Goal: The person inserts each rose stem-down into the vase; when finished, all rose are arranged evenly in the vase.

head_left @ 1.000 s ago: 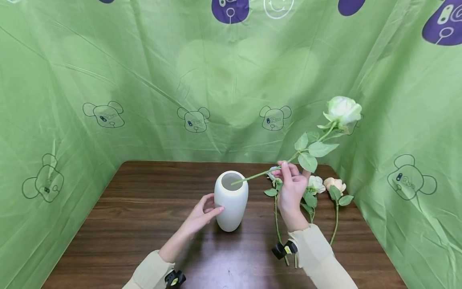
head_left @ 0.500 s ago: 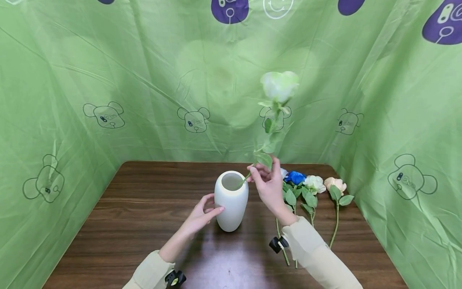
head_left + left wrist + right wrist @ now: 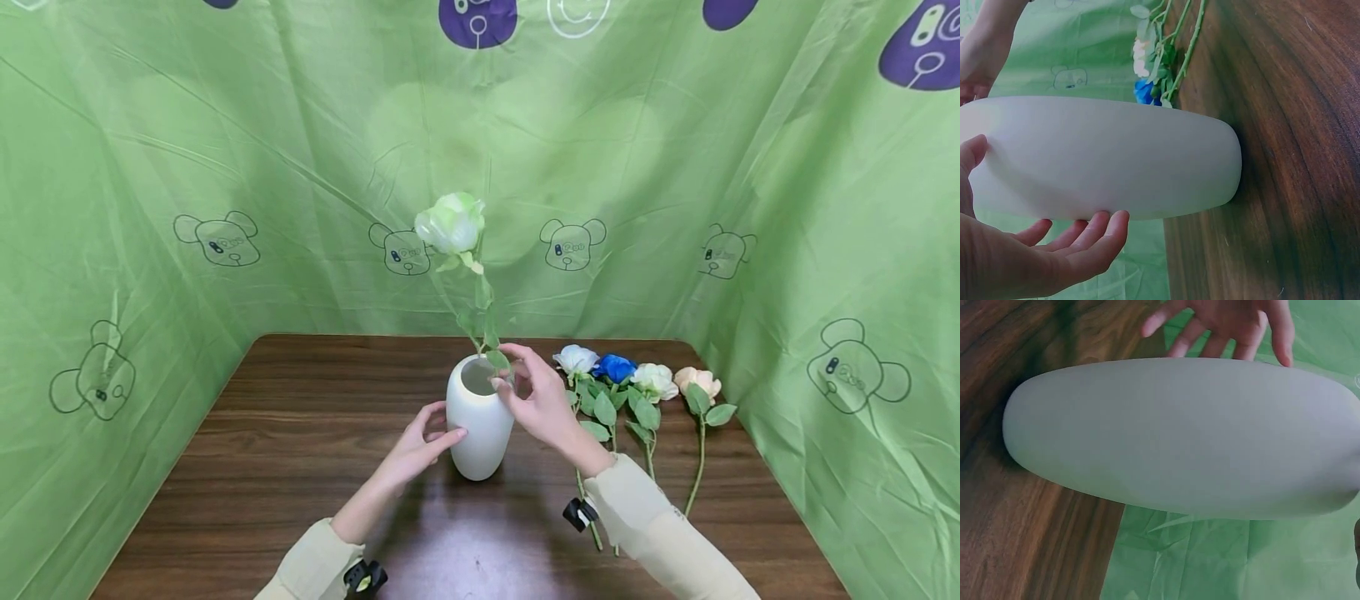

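Note:
A tall white vase [image 3: 480, 433] stands upright on the table, its mouth facing up. My left hand [image 3: 416, 442] holds its left side, the thumb in front and the other fingers around the far side, as the left wrist view also shows. A white-green rose [image 3: 452, 223] stands with its stem in the vase mouth, its head tilted left. My right hand [image 3: 543, 400] is at the right of the rim, fingers curled and pinching around the rose's lower stem and leaf. The stem's lower end is hidden inside the vase. In the right wrist view the vase covers much of the picture.
To the right on the brown wooden table [image 3: 300, 467] lie a pale white-blue rose [image 3: 576, 359], a blue rose [image 3: 617, 367], a white rose [image 3: 655, 382] and a peach rose [image 3: 697, 385]. Green cloth [image 3: 315, 167] hangs at the back and sides.
My right hand has moved left to the vase rim, bringing the rose from a right-leaning slant to a left tilt, its stem deeper in the vase. My left hand has stayed on the vase.

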Demonstrator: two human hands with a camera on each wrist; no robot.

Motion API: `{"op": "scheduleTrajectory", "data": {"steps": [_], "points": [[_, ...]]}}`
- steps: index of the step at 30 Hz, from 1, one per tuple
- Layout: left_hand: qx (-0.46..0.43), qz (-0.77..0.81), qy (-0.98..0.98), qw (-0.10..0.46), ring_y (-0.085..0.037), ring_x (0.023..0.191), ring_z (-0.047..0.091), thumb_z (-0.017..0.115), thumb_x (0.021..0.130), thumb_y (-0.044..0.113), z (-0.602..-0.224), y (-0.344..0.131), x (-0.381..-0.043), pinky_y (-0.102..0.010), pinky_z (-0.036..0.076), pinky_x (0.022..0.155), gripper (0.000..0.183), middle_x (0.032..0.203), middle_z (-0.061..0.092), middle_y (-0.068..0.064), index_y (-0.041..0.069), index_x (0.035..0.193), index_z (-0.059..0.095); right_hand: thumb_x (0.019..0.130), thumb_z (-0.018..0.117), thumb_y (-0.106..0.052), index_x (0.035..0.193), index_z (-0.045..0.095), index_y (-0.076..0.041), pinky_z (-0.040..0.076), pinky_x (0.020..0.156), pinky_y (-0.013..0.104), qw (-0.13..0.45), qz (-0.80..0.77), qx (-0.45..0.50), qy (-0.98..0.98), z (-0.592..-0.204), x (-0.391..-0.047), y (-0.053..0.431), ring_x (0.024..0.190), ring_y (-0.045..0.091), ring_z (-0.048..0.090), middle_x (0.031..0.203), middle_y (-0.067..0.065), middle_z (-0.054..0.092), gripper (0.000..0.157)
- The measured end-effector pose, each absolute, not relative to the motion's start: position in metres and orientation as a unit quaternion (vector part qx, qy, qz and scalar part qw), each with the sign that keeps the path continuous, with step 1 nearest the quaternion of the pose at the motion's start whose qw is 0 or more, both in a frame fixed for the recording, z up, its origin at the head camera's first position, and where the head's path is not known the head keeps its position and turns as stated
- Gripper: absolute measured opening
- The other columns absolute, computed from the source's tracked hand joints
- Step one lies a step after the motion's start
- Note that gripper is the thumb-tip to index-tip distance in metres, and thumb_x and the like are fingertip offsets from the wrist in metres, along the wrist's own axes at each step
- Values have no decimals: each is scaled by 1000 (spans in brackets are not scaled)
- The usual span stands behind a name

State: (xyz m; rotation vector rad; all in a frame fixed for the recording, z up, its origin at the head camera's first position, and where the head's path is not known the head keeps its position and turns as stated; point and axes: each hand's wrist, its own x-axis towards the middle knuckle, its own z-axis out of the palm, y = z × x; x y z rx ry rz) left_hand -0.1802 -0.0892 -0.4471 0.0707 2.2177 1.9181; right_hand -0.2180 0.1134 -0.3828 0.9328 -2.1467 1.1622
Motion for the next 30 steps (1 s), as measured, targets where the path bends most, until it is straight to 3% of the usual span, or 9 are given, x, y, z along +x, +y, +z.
{"op": "scheduleTrajectory", "data": {"steps": [5, 15, 23, 30], "points": [[32, 648, 754, 104, -31, 105, 49, 66, 78, 34, -447, -90, -181, -36, 42, 67, 65, 124, 44, -15, 8, 130, 35, 78, 62, -7, 114, 51, -6, 41, 57, 25, 273, 411, 345, -798, -386, -216, 113, 79, 11, 52, 86, 0, 60, 38], [39, 646, 756, 101, -34, 106, 47, 65, 79, 36, -446, -90, -179, -39, 42, 68, 67, 124, 43, -18, 6, 130, 34, 82, 59, -9, 110, 56, -11, 40, 60, 24, 258, 447, 333, -789, -391, -214, 115, 75, 11, 47, 84, -7, 64, 28], [47, 643, 759, 94, -35, 106, 47, 64, 80, 35, -447, -89, -179, -40, 42, 67, 66, 124, 43, -19, 5, 130, 34, 81, 60, 3, 106, 56, -4, 36, 46, 23, 266, 543, 271, -749, -401, -214, 130, 59, 12, 49, 87, 5, 64, 26], [32, 660, 743, 106, -35, 107, 46, 64, 81, 24, -439, -89, -176, -35, 41, 65, 61, 125, 43, -20, 4, 130, 34, 81, 56, 8, 102, 56, 4, 36, 52, 23, 251, 570, 179, -761, -404, -201, 146, 68, 17, 53, 84, 18, 63, 22]]}}
